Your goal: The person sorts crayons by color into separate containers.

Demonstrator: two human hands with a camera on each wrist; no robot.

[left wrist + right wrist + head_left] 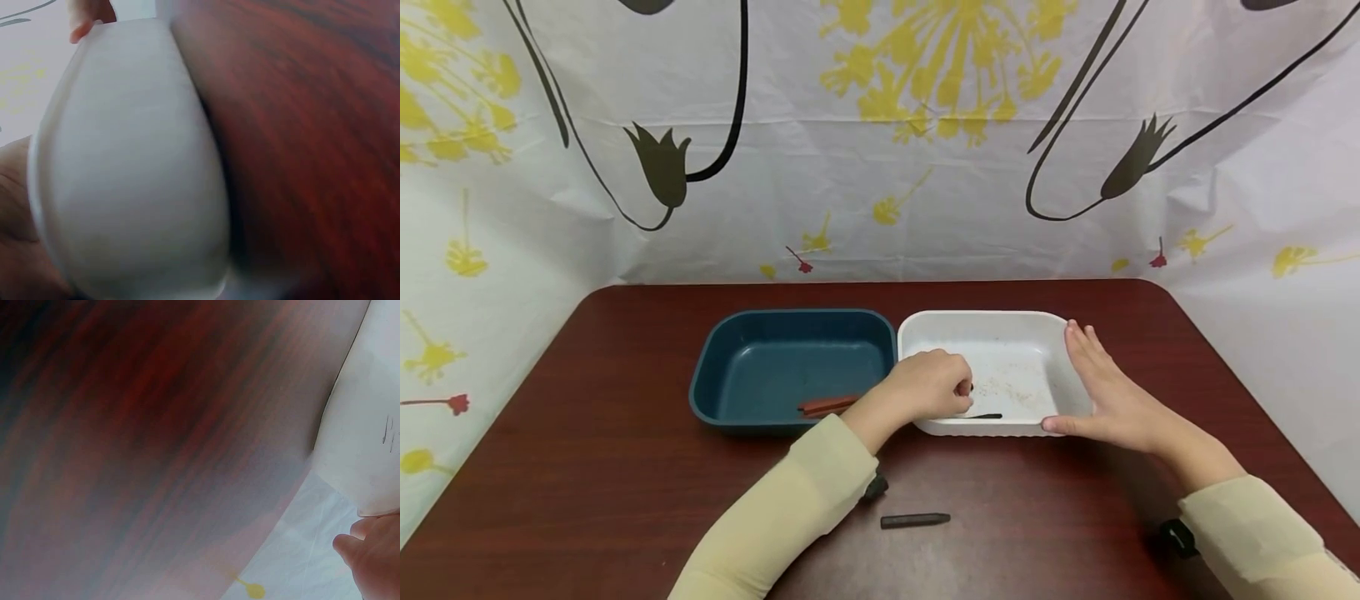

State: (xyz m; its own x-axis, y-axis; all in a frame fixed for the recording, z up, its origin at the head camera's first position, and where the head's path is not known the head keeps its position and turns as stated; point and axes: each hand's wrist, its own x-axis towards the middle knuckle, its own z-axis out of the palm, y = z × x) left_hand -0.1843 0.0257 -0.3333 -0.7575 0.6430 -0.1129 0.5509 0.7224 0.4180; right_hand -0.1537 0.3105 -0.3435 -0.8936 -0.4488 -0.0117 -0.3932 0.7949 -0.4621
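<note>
My left hand (931,385) reaches into the left part of the white tray (977,428), its fingers curled downward. A small dark spot shows at its fingertips, but the hand hides whether it grips anything. Beside those fingers a thin black stick (988,416) lies along the tray's front wall. My right hand (1112,400) spans the tray's right end with straight fingers, thumb at the front rim and fingertips at the far right rim. In the left wrist view the white tray (131,150) fills the middle.
To the left of the white tray stands a dark blue tray (730,321) with reddish-brown sticks (829,406) at its front right. A dark crayon-like stick (915,521) lies on the brown table (625,467) in front. A patterned sheet (880,192) hangs behind.
</note>
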